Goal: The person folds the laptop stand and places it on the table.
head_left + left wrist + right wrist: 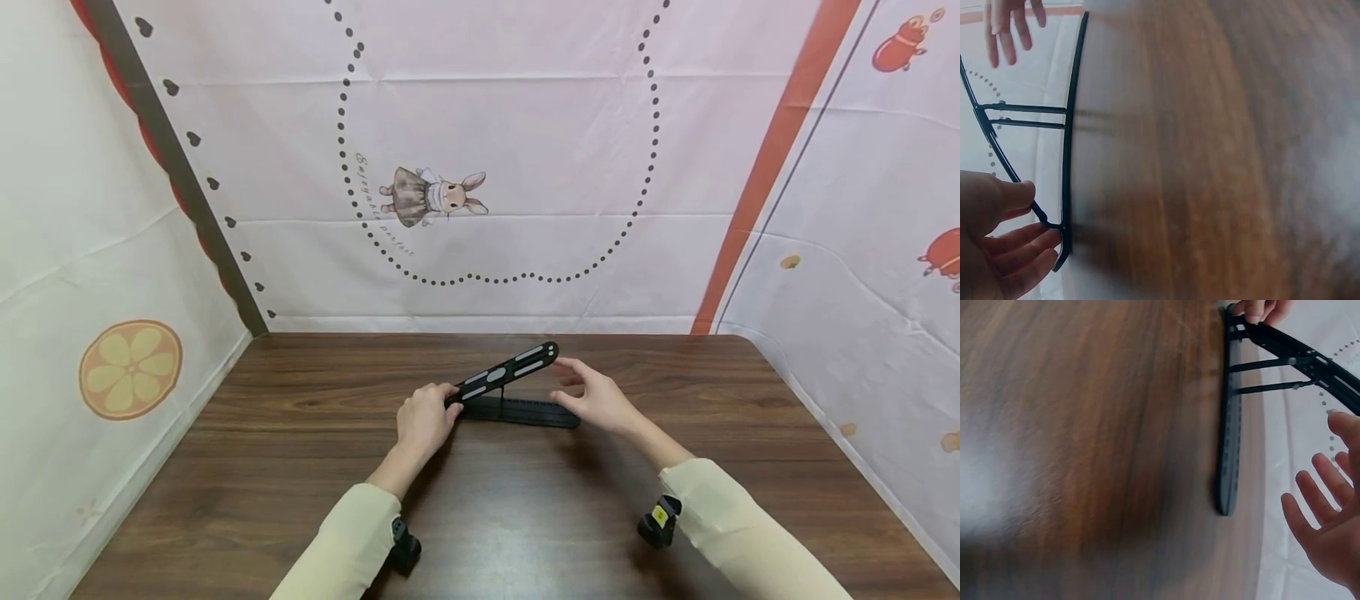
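Note:
A black folding laptop stand [540,412] stands partly unfolded on the wooden table. Its upper bar [497,374], with grey pads, slants up to the right from the hinged end. Thin struts [1029,109] link it to the flat base bar, as the left wrist view shows. My left hand [425,419] pinches the hinged end between thumb and fingers. Beside the raised end is my right hand [600,402], fingers loosely spread and nothing held. From the right wrist, its thumb [1342,428] appears close under the slanting bar.
The brown wooden table [300,467] meets a printed white cloth [495,275] at its back edge, and more cloth hangs at both sides. Each sleeve carries a small black wrist camera, the left one [406,547] and the right one [660,521].

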Demonstrator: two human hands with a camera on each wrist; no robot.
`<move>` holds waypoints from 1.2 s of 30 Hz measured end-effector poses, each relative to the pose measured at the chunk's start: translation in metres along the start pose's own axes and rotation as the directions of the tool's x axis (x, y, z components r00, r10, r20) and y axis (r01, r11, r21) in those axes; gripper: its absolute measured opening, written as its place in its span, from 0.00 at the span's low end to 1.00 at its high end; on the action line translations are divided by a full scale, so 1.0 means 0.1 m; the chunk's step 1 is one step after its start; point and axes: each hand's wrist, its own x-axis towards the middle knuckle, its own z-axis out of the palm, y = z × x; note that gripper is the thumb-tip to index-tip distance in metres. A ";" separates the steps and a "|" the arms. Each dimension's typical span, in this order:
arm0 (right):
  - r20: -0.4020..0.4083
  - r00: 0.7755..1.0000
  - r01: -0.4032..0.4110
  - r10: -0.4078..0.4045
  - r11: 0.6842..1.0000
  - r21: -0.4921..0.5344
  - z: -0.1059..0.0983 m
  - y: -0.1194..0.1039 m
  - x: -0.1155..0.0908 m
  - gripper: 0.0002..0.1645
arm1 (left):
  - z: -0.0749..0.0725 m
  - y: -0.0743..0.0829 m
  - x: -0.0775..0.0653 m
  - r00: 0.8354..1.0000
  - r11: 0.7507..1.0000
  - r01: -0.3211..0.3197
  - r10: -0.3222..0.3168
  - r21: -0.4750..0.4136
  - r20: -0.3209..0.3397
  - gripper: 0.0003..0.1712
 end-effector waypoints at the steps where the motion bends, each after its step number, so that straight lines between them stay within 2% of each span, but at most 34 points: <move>1: 0.003 1.000 0.011 -0.011 1.000 -0.009 0.01 0.02 -0.01 0.33 | 0.00 0.00 0.00 1.000 1.000 0.003 -0.003 0.000 -0.003 0.13; 8: 0.037 0.997 0.066 -0.062 0.990 -0.128 0.07 0.16 -0.05 0.33 | -0.01 0.03 0.00 1.000 1.000 0.025 -0.025 -0.003 -0.007 0.13; 16: 0.055 0.992 0.125 -0.115 0.957 -0.263 0.15 0.26 -0.09 0.30 | -0.04 0.05 0.01 0.999 0.999 0.050 -0.050 0.006 -0.013 0.13; 22: 0.069 0.993 0.115 -0.097 0.924 -0.365 0.18 0.26 -0.13 0.27 | -0.04 0.05 0.00 0.998 0.998 0.056 -0.056 -0.006 -0.016 0.12; 30: 0.059 0.998 0.043 -0.018 0.891 -0.452 0.18 0.25 -0.15 0.26 | -0.03 0.06 0.01 0.998 0.998 0.055 -0.055 -0.017 -0.030 0.13; 36: 0.060 0.998 0.024 0.003 0.893 -0.450 0.18 0.26 -0.16 0.24 | -0.01 0.05 0.01 0.997 0.998 0.057 -0.058 -0.018 -0.044 0.13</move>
